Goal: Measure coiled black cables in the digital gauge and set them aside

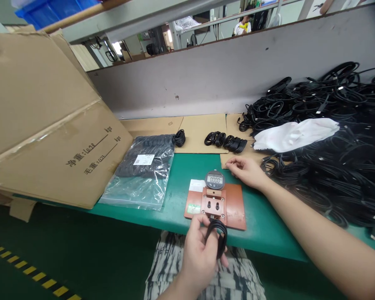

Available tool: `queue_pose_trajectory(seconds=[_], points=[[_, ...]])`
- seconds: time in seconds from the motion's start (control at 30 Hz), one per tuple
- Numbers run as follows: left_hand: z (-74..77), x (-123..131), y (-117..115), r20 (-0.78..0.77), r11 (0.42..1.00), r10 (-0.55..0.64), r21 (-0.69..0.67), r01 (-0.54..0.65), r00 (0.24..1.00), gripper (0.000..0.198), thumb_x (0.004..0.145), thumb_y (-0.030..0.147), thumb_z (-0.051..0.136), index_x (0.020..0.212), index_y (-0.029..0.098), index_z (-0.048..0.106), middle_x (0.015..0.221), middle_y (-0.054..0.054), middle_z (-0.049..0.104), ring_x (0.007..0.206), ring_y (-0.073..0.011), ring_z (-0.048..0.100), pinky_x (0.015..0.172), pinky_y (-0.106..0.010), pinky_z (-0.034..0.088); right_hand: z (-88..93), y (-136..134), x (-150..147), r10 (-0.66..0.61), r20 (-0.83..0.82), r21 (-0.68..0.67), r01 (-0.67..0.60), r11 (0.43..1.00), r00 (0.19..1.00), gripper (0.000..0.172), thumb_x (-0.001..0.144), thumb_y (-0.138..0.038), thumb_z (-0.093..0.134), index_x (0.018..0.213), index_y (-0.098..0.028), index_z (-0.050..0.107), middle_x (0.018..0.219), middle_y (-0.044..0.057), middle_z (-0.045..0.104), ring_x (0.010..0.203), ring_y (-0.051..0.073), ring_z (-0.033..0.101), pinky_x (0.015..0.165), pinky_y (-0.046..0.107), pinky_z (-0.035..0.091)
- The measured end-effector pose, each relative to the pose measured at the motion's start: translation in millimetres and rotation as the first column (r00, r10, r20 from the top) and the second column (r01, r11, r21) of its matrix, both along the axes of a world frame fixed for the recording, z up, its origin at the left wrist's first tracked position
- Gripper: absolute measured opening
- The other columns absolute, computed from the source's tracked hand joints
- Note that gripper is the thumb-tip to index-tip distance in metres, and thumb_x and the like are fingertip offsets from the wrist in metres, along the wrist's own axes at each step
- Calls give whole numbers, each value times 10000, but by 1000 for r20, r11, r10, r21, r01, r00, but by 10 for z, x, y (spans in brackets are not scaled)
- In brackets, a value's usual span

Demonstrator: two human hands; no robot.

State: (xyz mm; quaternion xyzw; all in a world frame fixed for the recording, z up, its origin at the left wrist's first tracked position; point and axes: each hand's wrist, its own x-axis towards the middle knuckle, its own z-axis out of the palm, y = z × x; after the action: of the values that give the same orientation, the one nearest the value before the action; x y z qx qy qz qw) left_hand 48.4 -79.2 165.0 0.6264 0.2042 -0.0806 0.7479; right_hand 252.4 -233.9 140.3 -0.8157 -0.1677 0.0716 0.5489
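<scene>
My left hand (200, 258) is low in the view, just off the bench's front edge, and grips a small coiled black cable (220, 237). The coil's lower end hangs below my fingers. My right hand (245, 171) rests palm down on the green bench mat (262, 227), its fingertips touching a cardboard sheet (237, 158). It holds nothing. Between my hands stands a digital thickness gauge (215, 180) on a brown fixture plate (234, 206), its display showing zeros. Several small black cable coils (225, 141) lie on the cardboard beyond it.
A large heap of black cables (325, 175) fills the bench's right side, with a white cloth (295, 134) on it. A clear bag of coiled cables (143, 166) lies left of the gauge, beside a large labelled cardboard box flap (50, 116). A grey wall (206, 75) backs the bench.
</scene>
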Motion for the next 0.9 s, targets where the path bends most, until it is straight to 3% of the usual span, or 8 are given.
queue_pose_trajectory(seconds=[0.33,0.57,0.9], points=[[16,40,-65,16,991,76,-110,-74,997,330,889,481,542,900,248,309,572,52,638,307,-102,532,282,-132,339,-23,-8,8,9,-9,14,-8,1000,1000,341,818,-475,559,876,-144,620,597,22,576,555,165,539,509,263,390],[-66,24,-168,41,984,146,-109,-141,988,339,892,502,533,919,257,300,586,65,635,312,-106,538,293,-151,376,-48,-26,18,11,-8,23,-11,1000,1000,313,819,-456,578,871,-151,622,637,32,596,568,162,544,524,266,400],[-68,57,-193,156,982,155,-132,-135,976,244,921,394,523,896,257,322,579,83,630,301,-94,523,307,-159,410,-19,-33,6,-26,6,36,25,999,1000,192,820,-336,608,825,-145,626,570,11,575,521,131,536,509,235,402]])
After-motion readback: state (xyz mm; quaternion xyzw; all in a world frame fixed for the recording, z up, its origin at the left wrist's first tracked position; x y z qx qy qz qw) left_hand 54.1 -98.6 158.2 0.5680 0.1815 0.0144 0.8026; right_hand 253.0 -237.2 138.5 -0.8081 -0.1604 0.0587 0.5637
